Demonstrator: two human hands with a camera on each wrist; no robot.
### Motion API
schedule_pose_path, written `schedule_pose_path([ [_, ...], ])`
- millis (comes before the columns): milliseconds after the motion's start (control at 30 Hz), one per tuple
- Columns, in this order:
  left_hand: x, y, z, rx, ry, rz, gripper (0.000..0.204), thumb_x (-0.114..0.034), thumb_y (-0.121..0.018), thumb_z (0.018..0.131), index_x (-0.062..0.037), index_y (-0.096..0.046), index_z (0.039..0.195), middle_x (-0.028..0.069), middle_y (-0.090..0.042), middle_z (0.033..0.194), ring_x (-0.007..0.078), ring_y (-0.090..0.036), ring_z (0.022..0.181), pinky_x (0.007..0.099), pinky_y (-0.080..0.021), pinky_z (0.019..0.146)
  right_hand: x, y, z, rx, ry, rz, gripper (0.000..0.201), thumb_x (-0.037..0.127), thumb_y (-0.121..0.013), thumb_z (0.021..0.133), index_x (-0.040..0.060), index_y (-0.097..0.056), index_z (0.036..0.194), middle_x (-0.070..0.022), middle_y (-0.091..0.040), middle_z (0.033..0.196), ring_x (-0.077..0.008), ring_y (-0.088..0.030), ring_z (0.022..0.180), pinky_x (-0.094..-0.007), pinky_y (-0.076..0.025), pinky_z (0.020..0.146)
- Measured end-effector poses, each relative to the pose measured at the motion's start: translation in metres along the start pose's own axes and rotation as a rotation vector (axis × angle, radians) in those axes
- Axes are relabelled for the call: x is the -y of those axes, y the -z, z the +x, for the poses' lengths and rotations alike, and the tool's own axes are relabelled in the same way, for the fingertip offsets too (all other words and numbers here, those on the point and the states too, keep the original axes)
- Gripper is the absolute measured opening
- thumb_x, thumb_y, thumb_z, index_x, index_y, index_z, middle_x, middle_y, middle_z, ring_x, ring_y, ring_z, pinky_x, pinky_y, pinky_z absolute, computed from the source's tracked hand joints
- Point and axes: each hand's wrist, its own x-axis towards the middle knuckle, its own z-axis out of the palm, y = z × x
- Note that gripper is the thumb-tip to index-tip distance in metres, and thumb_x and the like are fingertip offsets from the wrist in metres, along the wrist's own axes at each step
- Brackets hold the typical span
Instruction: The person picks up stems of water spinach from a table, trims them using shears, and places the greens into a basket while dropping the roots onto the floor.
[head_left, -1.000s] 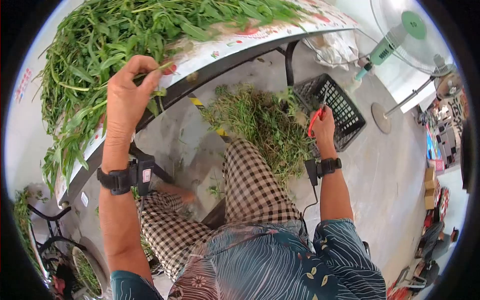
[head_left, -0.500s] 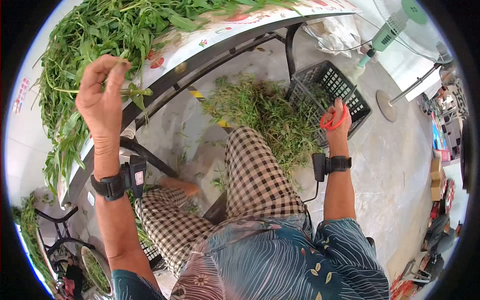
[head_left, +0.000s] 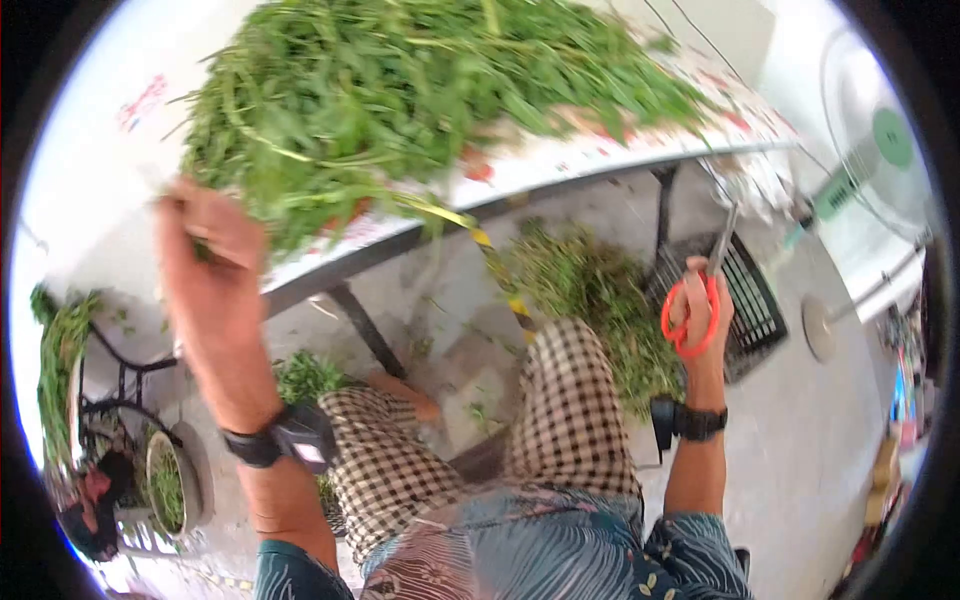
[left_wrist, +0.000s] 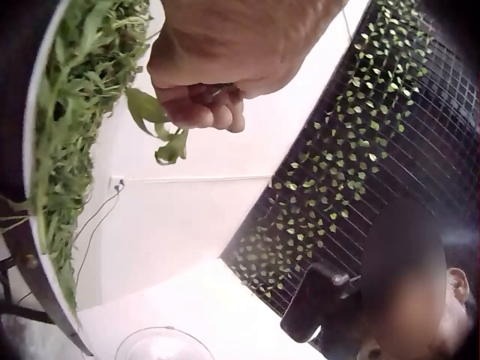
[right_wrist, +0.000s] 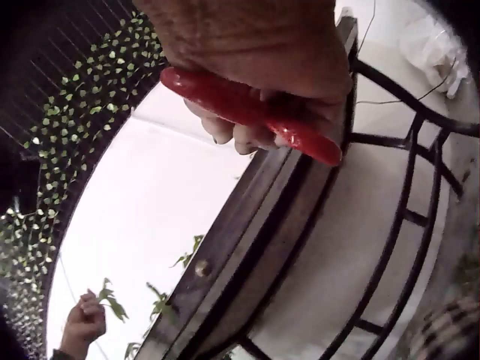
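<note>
My left hand [head_left: 213,285] is raised at the left end of the table, blurred in the head view. Its curled fingers hold a green leafy sprig [left_wrist: 146,109], whose leaves stick out beneath them in the left wrist view. Beside this hand, a large heap of long-leaved green stems [head_left: 400,90] covers much of the table. On the other side, my right hand [right_wrist: 255,45] grips red-handled scissors [right_wrist: 217,94]. In the head view their metal blades [head_left: 724,240] point up and away, over the black crate.
The table's white patterned cover [head_left: 560,165] ends at a dark front edge. Below it, cut greens [head_left: 590,290] lie on the floor next to a black plastic crate [head_left: 765,320]. A standing fan [head_left: 890,140] is at the right; a round basket [head_left: 175,485] sits lower left.
My left hand has moved left, away from the heap, with the sprig. My right hand keeps its grip on the scissors and has turned them upward. The head view has shifted.
</note>
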Motion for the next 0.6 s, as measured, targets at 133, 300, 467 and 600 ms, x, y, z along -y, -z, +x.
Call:
schedule_pose_path([
  [133,0.026,0.014,-0.03,-0.118,0.053,0.449,0.02,-0.027,-0.048,0.095,-0.0074,-0.053,0.097,-0.0056,-0.041,0.061,0.0063,-0.037,0.05,0.0222,-0.03,0.044,0.01,-0.051,-0.006,0.187,0.043,-0.04,0.017,0.008,-0.057,0.085,0.003,-0.052,0.101,0.0033,-0.046,0.061,-0.0038,-0.039,0.046,-0.0182,-0.03,0.041],
  [300,0.046,0.022,-0.058,-0.18,0.083,0.63,0.025,-0.03,-0.047,0.095,-0.0065,-0.056,0.091,0.002,-0.057,0.075,0.0113,-0.052,0.061,0.0243,-0.042,0.052,0.021,-0.111,-0.017,0.332,0.096,-0.138,0.022,0.009,-0.06,0.084,0.0048,-0.054,0.105,0.0016,-0.052,0.069,-0.0035,-0.047,0.054,-0.0174,-0.036,0.045],
  [467,0.048,0.031,-0.075,-0.113,0.255,0.599,0.029,-0.03,-0.048,0.094,-0.0027,-0.057,0.09,0.0027,-0.055,0.067,0.0119,-0.051,0.056,0.024,-0.042,0.052,0.03,-0.171,-0.017,0.38,0.127,-0.143,0.026,0.01,-0.063,0.083,0.0032,-0.053,0.107,0.0012,-0.055,0.072,-0.0044,-0.05,0.059,-0.0188,-0.04,0.051],
  [600,0.047,0.041,-0.084,-0.044,0.254,0.627,0.025,-0.026,-0.051,0.093,-0.0022,-0.058,0.092,0.0031,-0.055,0.066,0.0112,-0.051,0.057,0.0238,-0.043,0.053,0.034,-0.203,-0.016,0.481,0.079,-0.099,0.031,0.007,-0.066,0.08,0.0014,-0.052,0.108,-0.0009,-0.059,0.075,-0.0041,-0.049,0.061,-0.019,-0.041,0.055],
])
